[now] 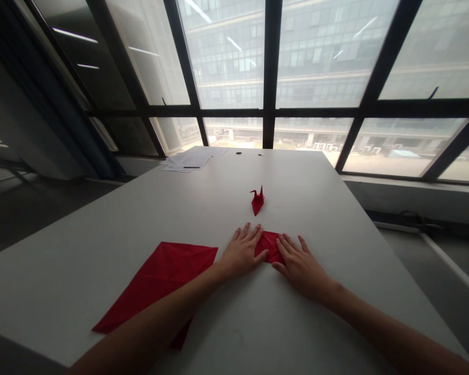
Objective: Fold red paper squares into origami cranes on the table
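White table: spread across the middle and lower frame.
Large red sheet: laid, creased, at lower left.
Folded red paper: pinned below frame centre, slightly right; apparently at a flattening step, firm, even pressure seemingly called for next.
Left hand: opened flat, fingers spread, rested on its left side; nothing gripped.
Right hand: likewise flattened on its right side.
Red paper crane: set near frame centre.

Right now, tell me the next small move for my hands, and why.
Perhaps press the small red paper flatter: the left hand and right hand rest on its opposite sides, and fold lines show between them.
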Available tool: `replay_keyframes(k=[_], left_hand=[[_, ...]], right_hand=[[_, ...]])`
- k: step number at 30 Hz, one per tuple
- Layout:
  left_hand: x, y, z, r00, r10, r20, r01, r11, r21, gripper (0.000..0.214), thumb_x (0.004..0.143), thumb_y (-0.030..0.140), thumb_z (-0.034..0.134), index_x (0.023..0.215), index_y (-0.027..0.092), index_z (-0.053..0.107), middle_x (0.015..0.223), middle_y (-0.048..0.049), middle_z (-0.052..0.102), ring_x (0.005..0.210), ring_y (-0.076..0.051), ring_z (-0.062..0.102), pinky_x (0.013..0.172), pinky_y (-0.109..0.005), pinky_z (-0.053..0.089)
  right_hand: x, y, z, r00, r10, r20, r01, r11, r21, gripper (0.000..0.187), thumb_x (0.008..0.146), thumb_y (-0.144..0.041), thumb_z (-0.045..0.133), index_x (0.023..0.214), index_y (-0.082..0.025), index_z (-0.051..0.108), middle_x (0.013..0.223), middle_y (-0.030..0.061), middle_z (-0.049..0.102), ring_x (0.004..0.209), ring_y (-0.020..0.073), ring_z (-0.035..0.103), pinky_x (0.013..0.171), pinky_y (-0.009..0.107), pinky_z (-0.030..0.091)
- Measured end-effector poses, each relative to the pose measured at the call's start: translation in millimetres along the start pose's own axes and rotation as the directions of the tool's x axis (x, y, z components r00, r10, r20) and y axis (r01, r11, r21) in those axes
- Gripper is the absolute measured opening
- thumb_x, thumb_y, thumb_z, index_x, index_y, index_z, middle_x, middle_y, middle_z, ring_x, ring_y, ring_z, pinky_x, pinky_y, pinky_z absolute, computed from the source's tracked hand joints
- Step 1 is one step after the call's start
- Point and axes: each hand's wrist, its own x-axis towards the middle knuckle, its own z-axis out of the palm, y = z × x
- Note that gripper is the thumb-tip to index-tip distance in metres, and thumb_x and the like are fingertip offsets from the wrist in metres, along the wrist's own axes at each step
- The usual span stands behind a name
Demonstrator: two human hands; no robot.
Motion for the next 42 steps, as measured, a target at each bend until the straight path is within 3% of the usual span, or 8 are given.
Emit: replay_keyframes(k=[5,9,14,20,28,35,38,42], left_hand=[[0,-1,-0.1,0.999,0.016,-0.043,-0.018,0.999,-0.036,0.071,0.096,0.053,0.046,0.155,0.019,0.026,0.161,-0.0125,0.027,0.151,-0.030,0.017,0.120,-0.051,0.016],[1,6,-7.9,0.985,0.100,-0.141,-0.113,0.989,-0.090,0.067,0.092,0.054,0.057,0.149,0.025,0.038,0.154,-0.0097,0.041,0.145,-0.029,0.030,0.120,-0.048,0.020],[2,17,-18.5,0.960,0.189,-0.205,-0.223,0.962,-0.159,0.044,0.085,0.046,0.071,0.123,0.027,0.062,0.129,-0.0072,0.059,0.124,-0.026,0.050,0.111,-0.042,0.036],[1,19,-21.6,0.960,0.150,-0.238,-0.194,0.965,-0.175,0.019,0.088,0.041,0.068,0.093,0.022,0.065,0.104,-0.0047,0.063,0.101,-0.023,0.057,0.095,-0.038,0.043],[1,18,-20.0,0.975,0.019,-0.219,-0.045,0.992,-0.114,0.026,0.091,0.037,0.062,0.073,0.020,0.057,0.086,-0.0027,0.061,0.087,-0.021,0.055,0.085,-0.035,0.042],[2,16,-13.6,0.979,-0.080,-0.189,0.069,0.995,-0.066,0.028,0.081,0.036,0.071,0.100,0.019,0.062,0.104,-0.0069,0.062,0.100,-0.026,0.055,0.089,-0.038,0.041],[2,13,-9.7,0.972,-0.116,-0.205,0.098,0.990,-0.098,0.050,0.085,0.043,0.066,0.128,0.019,0.054,0.125,-0.0108,0.059,0.116,-0.029,0.051,0.098,-0.042,0.038],[4,9,-6.1,0.960,-0.177,-0.217,0.151,0.980,-0.131,0.052,0.088,0.045,0.062,0.132,0.018,0.054,0.130,-0.0123,0.057,0.121,-0.030,0.049,0.102,-0.043,0.036]], right_hand=[[6,3,-3,0.999,0.042,-0.022,-0.040,0.998,0.056,0.045,0.102,-0.033,0.039,0.141,-0.017,0.051,0.149,0.0145,0.048,0.143,0.0276,0.038,0.118,0.056,0.022],[9,9,-2,0.996,0.059,-0.065,-0.052,0.994,0.101,0.041,0.096,-0.024,0.047,0.135,-0.023,0.057,0.145,0.0102,0.054,0.137,0.0263,0.046,0.115,0.053,0.027],[14,15,-5,0.979,0.096,-0.180,-0.061,0.980,0.192,0.027,0.093,-0.021,0.052,0.111,-0.026,0.071,0.123,0.0050,0.069,0.114,0.0227,0.061,0.103,0.041,0.040],[19,27,-7,0.932,0.252,-0.260,-0.177,0.944,0.279,0.020,0.093,-0.022,0.053,0.083,-0.022,0.070,0.091,0.0056,0.070,0.089,0.0213,0.061,0.084,0.034,0.045],[21,29,-8,0.922,0.287,-0.259,-0.254,0.955,0.153,0.017,0.089,-0.019,0.059,0.105,-0.020,0.066,0.106,0.0079,0.065,0.101,0.0246,0.055,0.088,0.036,0.042],[10,8,-16,0.963,0.163,-0.213,-0.163,0.986,0.017,0.011,0.093,-0.028,0.059,0.089,-0.022,0.067,0.096,0.0071,0.064,0.096,0.0247,0.055,0.088,0.038,0.037],[5,3,-14,0.978,0.120,-0.171,-0.118,0.993,0.026,0.017,0.090,-0.031,0.064,0.104,-0.022,0.067,0.108,0.0084,0.064,0.103,0.0257,0.055,0.090,0.039,0.036],[9,9,-12,0.980,0.108,-0.167,-0.098,0.993,0.069,0.021,0.093,-0.026,0.060,0.113,-0.024,0.066,0.116,0.0070,0.065,0.108,0.0245,0.055,0.093,0.040,0.034]])
